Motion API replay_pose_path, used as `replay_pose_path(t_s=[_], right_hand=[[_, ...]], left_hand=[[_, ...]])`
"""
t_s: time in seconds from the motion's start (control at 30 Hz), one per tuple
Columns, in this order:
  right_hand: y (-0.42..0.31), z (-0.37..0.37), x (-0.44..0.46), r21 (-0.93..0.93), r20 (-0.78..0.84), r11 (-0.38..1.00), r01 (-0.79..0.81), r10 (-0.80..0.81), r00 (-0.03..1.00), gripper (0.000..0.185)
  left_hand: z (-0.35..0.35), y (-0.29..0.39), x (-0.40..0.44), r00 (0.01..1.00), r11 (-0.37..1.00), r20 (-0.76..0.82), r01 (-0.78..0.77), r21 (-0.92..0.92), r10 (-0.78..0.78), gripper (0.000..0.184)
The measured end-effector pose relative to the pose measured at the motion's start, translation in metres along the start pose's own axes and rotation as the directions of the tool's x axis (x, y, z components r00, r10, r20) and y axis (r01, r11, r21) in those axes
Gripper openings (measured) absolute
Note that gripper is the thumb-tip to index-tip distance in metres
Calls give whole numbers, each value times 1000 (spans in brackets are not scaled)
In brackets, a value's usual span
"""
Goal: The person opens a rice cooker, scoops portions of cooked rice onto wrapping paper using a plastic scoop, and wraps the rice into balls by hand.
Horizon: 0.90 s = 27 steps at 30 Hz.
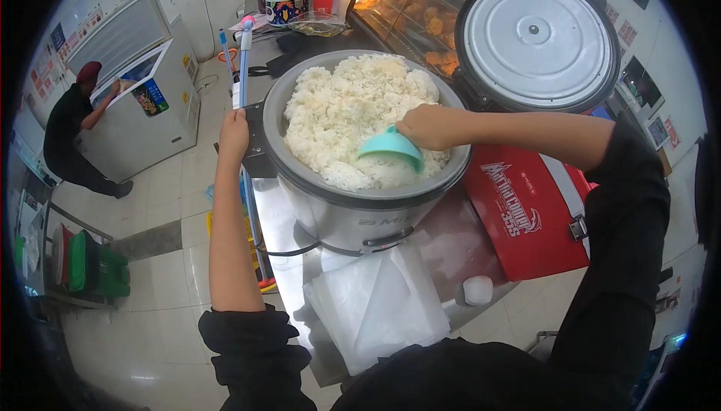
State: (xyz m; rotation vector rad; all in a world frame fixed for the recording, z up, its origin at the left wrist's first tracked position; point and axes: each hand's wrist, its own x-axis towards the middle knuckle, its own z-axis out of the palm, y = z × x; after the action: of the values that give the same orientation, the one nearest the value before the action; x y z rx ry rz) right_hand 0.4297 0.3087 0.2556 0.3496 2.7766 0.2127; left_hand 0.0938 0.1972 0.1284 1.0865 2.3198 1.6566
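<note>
Black sleeves (pixel 612 223) flank an open, rice-filled cooker

The right hand (pixel 429 127) is closed around the handle of a mint scoop (pixel 392 148), its bowl down in the rice (pixel 342 107) inside the rice cooker (pixel 342 216). The left hand (pixel 234 130) curls around the side handle (pixel 257 139). "Marina Cooler 35S" marks the red box (pixel 484 186) alongside; the rice cooker's lettering is only partly legible. Plastic sheets (pixel 383 306) lie in front.
</note>
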Motion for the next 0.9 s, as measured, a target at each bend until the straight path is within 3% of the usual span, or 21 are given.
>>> replay_pose_path(t_s=[0.13,0.2,0.23,0.3,0.33,0.4,0.63,0.67,0.73,0.77,0.83,0.87,0.9], right_hand=[[-6,-22,-24,-71,-2,985,157,-158,987,34],[-13,-32,-24,351,73,933,-81,59,996,35],[-9,-27,-20,349,72,934,-83,61,996,35],[5,-11,-5,315,25,940,129,-144,989,41],[7,-9,-2,309,19,942,129,-142,990,41],[9,-11,3,269,36,914,304,-325,945,44],[16,-5,-9,503,38,854,134,-177,984,43],[20,-4,-7,506,35,851,139,-181,983,43],[31,-6,-2,453,-23,827,333,-362,932,43],[40,-9,3,458,-25,825,330,-359,933,43],[49,-17,13,507,350,862,-25,-179,919,39],[46,-16,11,513,348,858,-27,-179,920,39],[40,-18,7,407,178,913,35,-117,977,38]], left_hand=[[-7,20,-13,1000,1000,11,20,17,-20,36],[-9,25,-13,998,998,25,52,31,-53,36],[-8,25,-14,998,998,23,50,29,-50,36],[-7,24,-13,1000,999,9,24,32,-25,37],[-2,13,-7,1000,999,4,17,30,-17,37],[0,5,0,998,996,8,-65,69,64,38],[0,6,-4,999,1000,48,11,11,-12,37],[0,4,-3,998,1000,52,-26,1,26,37],[-3,4,-2,996,998,58,-64,-4,64,37],[-4,6,-3,997,999,64,-39,2,39,37],[-3,7,-3,997,1000,78,-20,14,19,37],[-4,6,-2,998,999,64,-2,53,-1,37],[-4,3,0,999,996,44,15,89,-19,37]])
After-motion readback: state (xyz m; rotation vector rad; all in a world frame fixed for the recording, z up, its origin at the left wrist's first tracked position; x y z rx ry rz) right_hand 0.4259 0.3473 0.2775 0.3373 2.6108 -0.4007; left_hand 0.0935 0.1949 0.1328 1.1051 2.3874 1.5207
